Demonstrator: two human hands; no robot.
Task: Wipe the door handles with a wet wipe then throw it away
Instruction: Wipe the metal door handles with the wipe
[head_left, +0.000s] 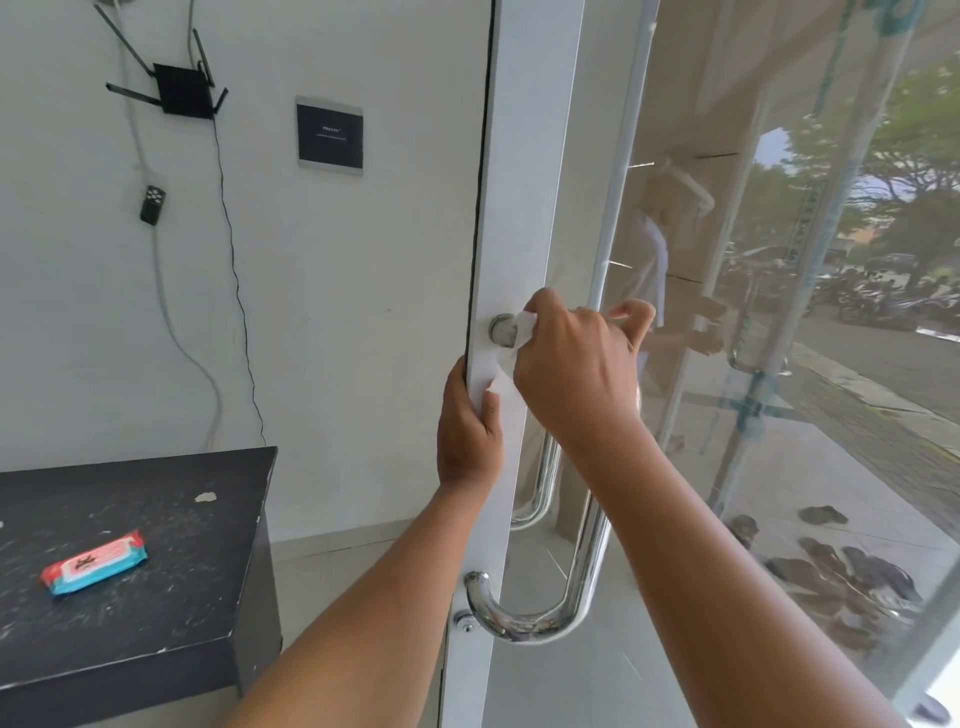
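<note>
Right hand (571, 369) clutched a wet wipe (523, 325) on the chrome pull handle (587, 571); left hand (467, 431) gripped the door frame (524, 156).

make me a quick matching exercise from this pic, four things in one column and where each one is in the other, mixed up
Things:
1. wet wipe
2. wipes pack
3. left hand
4. router

Places:
A. lying on the black table
B. mounted on the wall
C. gripping the edge of the door frame
D. held in the right hand against the top of the door handle

Pairs: 1-D, 2-A, 3-C, 4-B
</note>
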